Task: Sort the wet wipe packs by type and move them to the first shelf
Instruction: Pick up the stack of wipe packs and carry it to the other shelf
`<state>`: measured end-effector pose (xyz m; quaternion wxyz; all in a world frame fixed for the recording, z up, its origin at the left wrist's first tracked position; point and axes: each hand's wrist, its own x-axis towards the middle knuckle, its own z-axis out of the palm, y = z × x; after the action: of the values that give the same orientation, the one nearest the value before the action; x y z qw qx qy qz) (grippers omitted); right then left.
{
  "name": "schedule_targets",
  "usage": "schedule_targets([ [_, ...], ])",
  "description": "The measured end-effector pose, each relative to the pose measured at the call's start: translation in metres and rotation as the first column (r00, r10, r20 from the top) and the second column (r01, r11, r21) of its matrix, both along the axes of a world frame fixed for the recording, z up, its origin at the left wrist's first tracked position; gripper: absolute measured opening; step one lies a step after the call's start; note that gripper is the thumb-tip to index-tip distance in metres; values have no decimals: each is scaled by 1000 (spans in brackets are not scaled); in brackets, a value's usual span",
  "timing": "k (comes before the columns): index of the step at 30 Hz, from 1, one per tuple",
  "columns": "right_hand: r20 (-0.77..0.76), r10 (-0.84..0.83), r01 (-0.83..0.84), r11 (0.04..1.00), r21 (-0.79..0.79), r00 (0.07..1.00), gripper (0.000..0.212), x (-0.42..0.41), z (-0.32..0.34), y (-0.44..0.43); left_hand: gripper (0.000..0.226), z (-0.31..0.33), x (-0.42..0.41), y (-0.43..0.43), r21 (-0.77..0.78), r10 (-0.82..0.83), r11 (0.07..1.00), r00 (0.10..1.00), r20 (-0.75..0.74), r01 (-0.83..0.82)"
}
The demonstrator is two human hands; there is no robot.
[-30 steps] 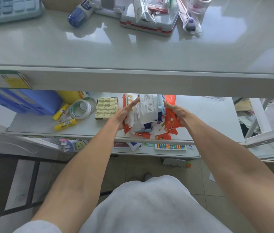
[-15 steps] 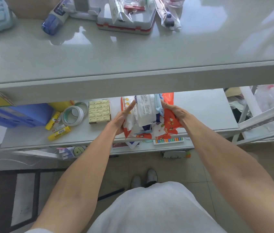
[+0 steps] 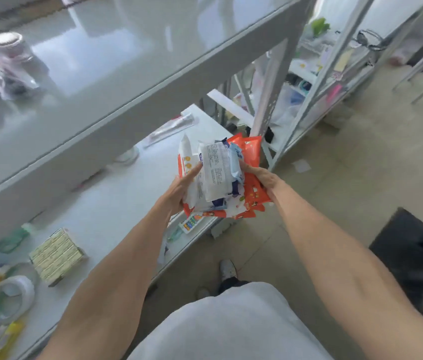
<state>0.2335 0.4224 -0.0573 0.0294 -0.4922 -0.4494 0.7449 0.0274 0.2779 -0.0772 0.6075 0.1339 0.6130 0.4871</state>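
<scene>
Bright light is reflected as glare on the glossy counter [image 3: 96, 61]; heavy motion blur and edge bending are seen.

Place: storeroom or a small shop's stock area.
Racks: white slotted-metal shelving unit [image 3: 268, 113] close by, a second rack [image 3: 336, 58] beyond, both carrying small goods.
Stock: tape roll [image 3: 13, 294], block of small boxes [image 3: 56, 254], mixed wet wipe packs [image 3: 218, 172].
Floor [image 3: 361, 157]: plain beige tiles, a dark mat [image 3: 412, 242].

Lower wipe packs [image 3: 231, 209] — mostly hidden
</scene>
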Motion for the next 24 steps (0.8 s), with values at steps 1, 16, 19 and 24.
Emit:
schedule_targets([
  [1,-1,-62,62,998,-6,998,73,19,2,3,98,0,10,16,3,-61,998,998,1,60],
  [16,18,-738,736,674,59,675,59,279,16,-4,90,15,240,186,62,-751,658,660,-2,750],
  [19,44,-762,759,648,65,646,78,305,16,7,97,6,269,215,68,-784,620,621,5,782],
  [24,57,-785,778,619,104,617,61,332,17,45,83,9,300,261,58,-800,597,599,-36,800],
])
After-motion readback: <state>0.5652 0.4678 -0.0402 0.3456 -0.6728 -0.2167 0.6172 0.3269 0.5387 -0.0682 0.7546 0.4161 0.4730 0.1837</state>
